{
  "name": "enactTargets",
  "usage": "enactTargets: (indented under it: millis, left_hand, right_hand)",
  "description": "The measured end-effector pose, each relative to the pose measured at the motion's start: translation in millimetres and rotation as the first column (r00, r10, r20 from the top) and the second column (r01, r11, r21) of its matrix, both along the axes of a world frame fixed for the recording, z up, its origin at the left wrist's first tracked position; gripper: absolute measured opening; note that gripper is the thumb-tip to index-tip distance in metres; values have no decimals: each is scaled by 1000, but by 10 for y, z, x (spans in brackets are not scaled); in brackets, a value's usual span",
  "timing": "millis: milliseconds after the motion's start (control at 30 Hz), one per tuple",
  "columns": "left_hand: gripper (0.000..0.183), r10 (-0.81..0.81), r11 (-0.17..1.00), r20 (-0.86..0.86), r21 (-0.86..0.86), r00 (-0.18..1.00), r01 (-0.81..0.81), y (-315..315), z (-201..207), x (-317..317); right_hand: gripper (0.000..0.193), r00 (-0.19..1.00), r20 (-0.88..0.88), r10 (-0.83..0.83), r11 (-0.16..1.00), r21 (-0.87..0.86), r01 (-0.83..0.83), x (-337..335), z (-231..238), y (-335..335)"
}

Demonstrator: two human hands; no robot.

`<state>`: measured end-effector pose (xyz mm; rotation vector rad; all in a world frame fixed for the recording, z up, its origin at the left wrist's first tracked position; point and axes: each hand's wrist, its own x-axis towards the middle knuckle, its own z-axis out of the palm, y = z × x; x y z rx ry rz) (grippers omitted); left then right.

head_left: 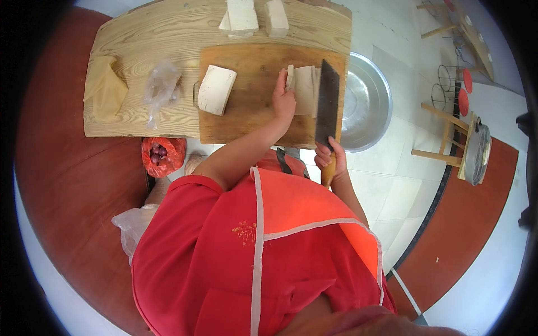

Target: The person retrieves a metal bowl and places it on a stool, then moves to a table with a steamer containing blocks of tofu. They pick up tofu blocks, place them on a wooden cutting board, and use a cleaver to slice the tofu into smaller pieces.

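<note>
On the wooden cutting board point(249, 64), my left hand point(284, 102) is closed against the left end of a pale tofu block point(305, 88). A thin upright slice stands at its fingers, some of which are hidden. My right hand point(332, 158) grips the wooden handle of a cleaver point(328, 103). The broad dark blade points away from me, at the right end of the tofu; whether it touches cannot be made out. Another whitish tofu block point(217, 89) lies at the left of the board.
More tofu blocks point(242, 15) lie on the wooden table point(185, 33) behind the board. A clear plastic bag point(162, 89) and a tan cloth-like sheet point(105, 89) lie left. A metal basin point(367, 103) stands right. Below is a red bag point(163, 157) of purplish round things.
</note>
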<state>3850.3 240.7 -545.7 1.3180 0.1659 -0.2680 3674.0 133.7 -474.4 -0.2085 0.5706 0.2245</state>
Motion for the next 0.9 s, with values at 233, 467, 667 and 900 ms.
enactTargets:
  millis: [233, 467, 667, 900]
  left_hand:
    - [68, -1, 972, -125, -234, 992, -29, 207, 115, 133]
    - [50, -111, 992, -88, -72, 990, 105, -32, 70, -39]
    - [44, -205, 904, -246, -418, 947, 87, 93, 207, 89]
    - [56, -527, 604, -268, -786, 806, 134, 201, 605, 132]
  right_hand:
    - [16, 992, 30, 126, 988, -98, -123, 183, -279, -20]
    - [17, 997, 6, 82, 996, 34, -82, 20, -351, -119]
    - [28, 975, 2, 224, 950, -225, -217, 6, -405, -157]
    - [26, 922, -15, 386, 882, -286, -374, 293, -99, -196]
